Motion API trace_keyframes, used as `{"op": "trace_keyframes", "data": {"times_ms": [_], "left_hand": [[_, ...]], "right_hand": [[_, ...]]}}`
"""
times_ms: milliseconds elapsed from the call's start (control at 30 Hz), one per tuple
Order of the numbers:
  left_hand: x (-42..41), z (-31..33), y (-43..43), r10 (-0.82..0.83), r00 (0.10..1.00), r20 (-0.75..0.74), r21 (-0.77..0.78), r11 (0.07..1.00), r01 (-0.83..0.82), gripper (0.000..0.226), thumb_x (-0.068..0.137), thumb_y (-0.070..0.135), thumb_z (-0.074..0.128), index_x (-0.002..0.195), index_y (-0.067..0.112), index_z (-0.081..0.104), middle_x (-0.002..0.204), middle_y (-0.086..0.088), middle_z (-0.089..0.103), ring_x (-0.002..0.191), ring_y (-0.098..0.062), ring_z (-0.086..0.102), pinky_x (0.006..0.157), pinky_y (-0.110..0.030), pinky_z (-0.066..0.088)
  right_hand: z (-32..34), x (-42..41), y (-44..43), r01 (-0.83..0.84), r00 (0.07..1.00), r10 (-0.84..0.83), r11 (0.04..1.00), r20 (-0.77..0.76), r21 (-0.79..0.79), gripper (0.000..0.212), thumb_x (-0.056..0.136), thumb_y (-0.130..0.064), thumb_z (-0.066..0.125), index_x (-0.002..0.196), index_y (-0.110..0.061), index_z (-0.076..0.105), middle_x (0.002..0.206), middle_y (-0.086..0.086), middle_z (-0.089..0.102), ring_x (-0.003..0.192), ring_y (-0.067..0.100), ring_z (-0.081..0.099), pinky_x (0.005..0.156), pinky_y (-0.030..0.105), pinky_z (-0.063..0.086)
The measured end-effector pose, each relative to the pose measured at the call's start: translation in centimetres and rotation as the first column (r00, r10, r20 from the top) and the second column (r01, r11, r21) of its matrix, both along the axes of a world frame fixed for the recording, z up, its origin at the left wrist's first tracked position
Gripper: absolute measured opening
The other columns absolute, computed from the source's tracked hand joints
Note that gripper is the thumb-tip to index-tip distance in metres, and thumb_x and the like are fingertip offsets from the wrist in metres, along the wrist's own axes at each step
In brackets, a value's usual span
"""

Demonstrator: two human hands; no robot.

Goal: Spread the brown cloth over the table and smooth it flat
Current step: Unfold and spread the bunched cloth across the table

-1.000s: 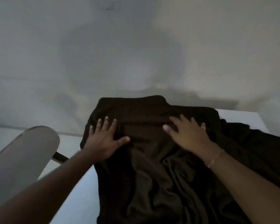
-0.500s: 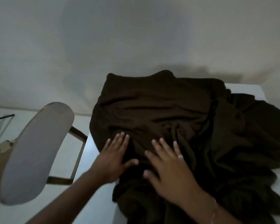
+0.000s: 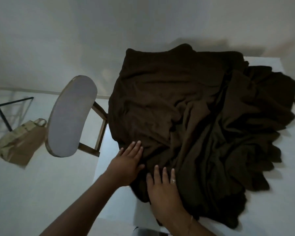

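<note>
A dark brown cloth [image 3: 194, 116] lies rumpled on a white table [image 3: 116, 198]. Its far left part is fairly flat, and thick folds bunch up on its right and near side. My left hand [image 3: 126, 164] lies flat with fingers spread, fingertips on the cloth's near left edge and palm over the bare tabletop. My right hand [image 3: 163, 191], with a ring on one finger, presses palm down on the cloth's near edge just right of the left hand. Neither hand grips the fabric.
A chair with a pale oval backrest [image 3: 70, 116] stands close against the table's left side. A brown paper bag [image 3: 19, 143] lies on the floor further left, by a black metal frame [image 3: 0, 106]. A pale wall [image 3: 143, 23] rises behind the table.
Both hands have slid toward me across the cloth, from its far part to its near left edge. The view has tilted down, and more of the table and floor shows.
</note>
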State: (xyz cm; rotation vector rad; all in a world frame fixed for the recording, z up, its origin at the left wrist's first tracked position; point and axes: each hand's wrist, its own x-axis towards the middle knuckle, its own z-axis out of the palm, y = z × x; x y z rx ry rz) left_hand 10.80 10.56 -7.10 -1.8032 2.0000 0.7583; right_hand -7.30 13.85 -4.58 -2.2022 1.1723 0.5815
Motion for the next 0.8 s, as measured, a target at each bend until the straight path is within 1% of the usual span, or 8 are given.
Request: {"op": "trace_keyframes", "data": {"times_ms": [133,233,300,433,500,600,700,800], "left_hand": [[4.0,2.3,1.3,0.191,0.95,0.246,-0.035,0.981,-0.188,0.051,0.102,0.043,0.032,0.137,0.014,0.052,0.153,-0.012,0.045,0.145,-0.034,0.031,0.121,-0.056,0.013],[4.0,3.4,3.1,0.252,0.968,0.008,-0.189,0.951,-0.246,0.064,0.101,0.052,0.03,0.154,0.016,0.029,0.164,-0.007,0.026,0.151,-0.028,0.017,0.122,-0.047,0.007],[2.1,3.4,4.7,0.171,0.978,-0.123,-0.074,0.981,-0.181,0.073,0.099,0.059,0.032,0.158,0.02,0.015,0.167,-0.002,0.01,0.153,-0.023,0.006,0.122,-0.045,0.004],[2.5,3.6,7.1,0.033,0.983,0.18,0.277,0.957,-0.083,0.065,0.095,0.04,0.049,0.153,0.019,0.029,0.165,-0.009,0.021,0.147,-0.031,0.026,0.119,-0.057,0.011],[3.7,3.9,7.6,0.113,0.961,0.254,0.187,0.969,-0.163,0.055,0.091,0.037,0.055,0.142,0.018,0.046,0.154,-0.01,0.041,0.142,-0.034,0.036,0.12,-0.058,0.013],[2.3,3.7,8.6,0.292,0.956,-0.019,-0.035,0.956,-0.292,0.084,0.092,0.066,0.044,0.157,0.025,0.012,0.167,-0.001,0.003,0.153,-0.024,0.003,0.122,-0.045,0.004],[-1.1,2.4,10.4,0.198,0.98,-0.03,0.056,0.979,-0.196,0.102,0.084,0.082,0.033,0.155,0.025,-0.014,0.16,0.002,-0.025,0.15,-0.018,-0.018,0.122,-0.046,-0.001],[-0.8,1.5,11.3,0.139,0.95,0.279,0.176,0.965,-0.193,0.099,0.09,0.065,0.045,0.156,0.013,-0.007,0.166,-0.013,-0.016,0.153,-0.025,-0.009,0.12,-0.057,0.009]], "right_hand": [[2.0,-1.2,0.4,0.122,0.872,-0.216,0.965,0.44,0.231,0.043,0.08,-0.025,0.051,0.123,-0.021,0.057,0.122,0.006,0.064,0.113,0.028,0.058,0.102,0.041,0.045],[2.1,-1.9,1.7,0.143,0.944,-0.106,0.985,0.312,-0.098,0.042,0.088,-0.046,0.043,0.124,-0.027,0.054,0.122,0.002,0.063,0.118,0.027,0.053,0.112,0.047,0.034],[2.3,-1.4,2.2,0.189,0.928,-0.243,0.961,0.284,0.204,0.042,0.098,-0.055,0.038,0.126,-0.029,0.055,0.125,0.005,0.063,0.121,0.028,0.053,0.111,0.043,0.034],[2.9,-2.5,1.5,0.185,0.702,-0.617,0.641,0.357,0.745,0.055,0.083,-0.079,0.048,0.114,-0.037,0.067,0.117,-0.008,0.073,0.114,0.006,0.062,0.104,0.032,0.044],[2.9,-4.5,1.3,0.294,0.646,-0.58,0.789,0.496,0.54,0.056,0.08,-0.083,0.048,0.119,-0.045,0.062,0.118,-0.02,0.069,0.115,-0.004,0.057,0.1,0.027,0.043],[1.5,-8.3,0.9,0.294,0.896,-0.218,0.944,0.386,-0.152,0.066,0.093,-0.073,0.032,0.149,-0.037,0.035,0.16,-0.011,0.028,0.151,0.016,0.016,0.123,0.044,0.014],[0.1,-12.1,0.8,0.197,0.976,-0.202,0.978,-0.085,-0.063,0.084,0.094,-0.072,0.028,0.159,-0.027,-0.001,0.166,0.007,-0.013,0.152,0.032,-0.011,0.123,0.05,-0.002],[0.2,-16.9,0.8,0.295,0.927,-0.283,0.955,-0.246,0.015,0.076,0.096,-0.068,0.03,0.156,-0.022,0.022,0.165,0.012,0.022,0.15,0.032,0.021,0.119,0.048,0.023]]}}
